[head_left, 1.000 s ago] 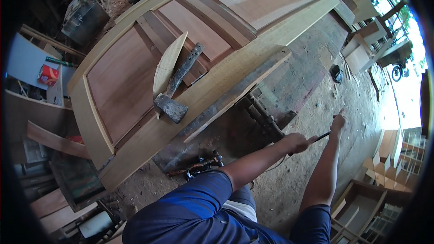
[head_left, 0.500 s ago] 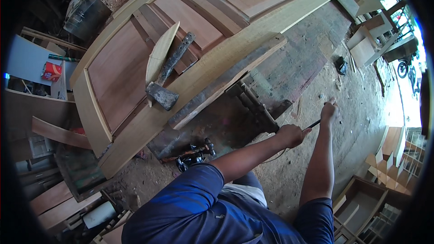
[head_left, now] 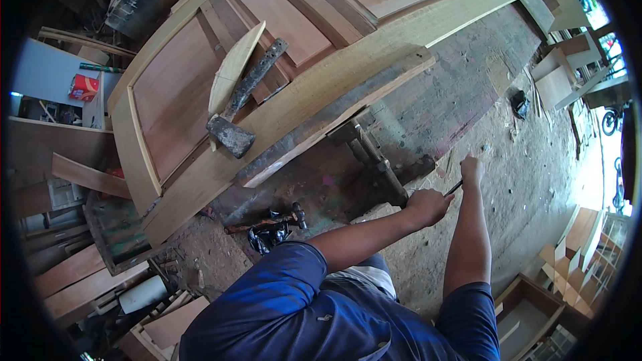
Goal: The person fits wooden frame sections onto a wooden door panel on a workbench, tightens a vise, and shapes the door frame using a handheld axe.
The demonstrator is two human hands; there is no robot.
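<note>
My left hand is closed around a thin dark rod, which sticks out past the thumb toward my right wrist. Beside that hand is the outer end of a metal vise on the bench side; whether the rod joins it I cannot tell. My right hand is a fist just beyond, its arm stretched forward; what lies inside its fingers is hidden. On the bench, a panelled wooden door carries a worn hatchet and a curved pale wood piece.
A thick wooden board runs along the bench edge above the vise. Below lie a small hammer and a black plastic bag. Wooden frames stand at lower right, boards at lower left. A dark bundle lies on the floor.
My right fist has shifted slightly left and toward me, and my left hand has dipped a little. The view has turned slightly; the bench things stay in place.
</note>
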